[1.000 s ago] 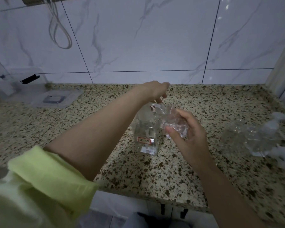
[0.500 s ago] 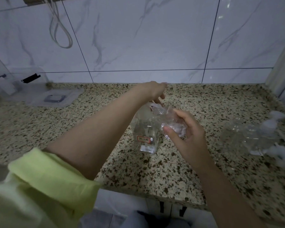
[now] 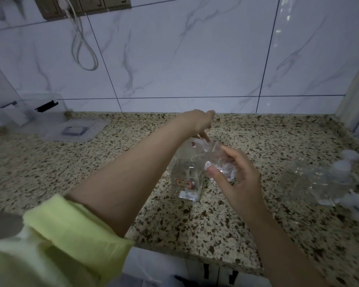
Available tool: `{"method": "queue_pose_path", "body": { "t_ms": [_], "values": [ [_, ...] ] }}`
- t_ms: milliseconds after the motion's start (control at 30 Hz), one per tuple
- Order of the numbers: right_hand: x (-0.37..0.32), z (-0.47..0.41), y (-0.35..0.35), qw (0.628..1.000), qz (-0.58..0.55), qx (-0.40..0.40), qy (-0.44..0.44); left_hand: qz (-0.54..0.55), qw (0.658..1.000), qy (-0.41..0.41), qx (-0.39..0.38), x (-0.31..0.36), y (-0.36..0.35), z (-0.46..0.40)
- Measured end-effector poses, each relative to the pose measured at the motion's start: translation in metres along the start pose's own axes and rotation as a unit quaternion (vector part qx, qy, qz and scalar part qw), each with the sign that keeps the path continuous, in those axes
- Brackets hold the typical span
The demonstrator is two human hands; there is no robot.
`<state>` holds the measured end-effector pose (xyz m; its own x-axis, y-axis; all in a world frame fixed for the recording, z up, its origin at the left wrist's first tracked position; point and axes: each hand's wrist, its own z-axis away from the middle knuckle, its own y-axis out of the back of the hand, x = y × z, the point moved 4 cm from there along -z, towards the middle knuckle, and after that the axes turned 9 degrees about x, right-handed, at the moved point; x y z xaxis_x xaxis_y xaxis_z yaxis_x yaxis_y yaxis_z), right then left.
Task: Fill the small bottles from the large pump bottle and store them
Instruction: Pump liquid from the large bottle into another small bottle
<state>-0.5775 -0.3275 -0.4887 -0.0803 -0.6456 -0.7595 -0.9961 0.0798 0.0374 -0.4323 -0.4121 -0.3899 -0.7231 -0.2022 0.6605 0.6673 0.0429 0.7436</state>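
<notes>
Left hand (image 3: pixel 197 123) pressing down atop pump bottle (image 3: pixel 186 177) on table (image 3: pixel 133 154); right hand (image 3: pixel 238 181) gripping small bottle (image 3: pixel 220 162) beside spout.

A speckled granite worktop (image 3: pixel 216 220) meets a wall of white marble-patterned tiles (image 3: pixel 184 48). At the worktop's far left corner a clear plastic box (image 3: pixel 39 112) stands against the wall, with its clear lid (image 3: pixel 75 129) lying flat just beside it. A white cable (image 3: pixel 81 38) hangs looped from a socket strip (image 3: pixel 83 6) on the wall above.
</notes>
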Motion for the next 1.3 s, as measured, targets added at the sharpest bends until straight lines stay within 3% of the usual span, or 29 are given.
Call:
{"method": "queue_pose_path", "body": {
  "t_ms": [733,1100,1300],
  "values": [
    [-0.0016,-0.0002,0.0017,1.0,-0.011,0.004,-0.011,-0.098,0.995,-0.035,-0.002,0.0028,-0.0022,0.001],
    [0.0,-0.0015,0.0012,1.0,-0.005,0.004,-0.003,-0.047,0.999,-0.008,-0.017,0.0027,0.0027,-0.0012],
    [-0.0016,-0.0021,0.0002,1.0,0.002,-0.002,0.004,-0.078,0.997,-0.016,-0.012,0.0009,-0.0018,0.0004]
  ]
}}
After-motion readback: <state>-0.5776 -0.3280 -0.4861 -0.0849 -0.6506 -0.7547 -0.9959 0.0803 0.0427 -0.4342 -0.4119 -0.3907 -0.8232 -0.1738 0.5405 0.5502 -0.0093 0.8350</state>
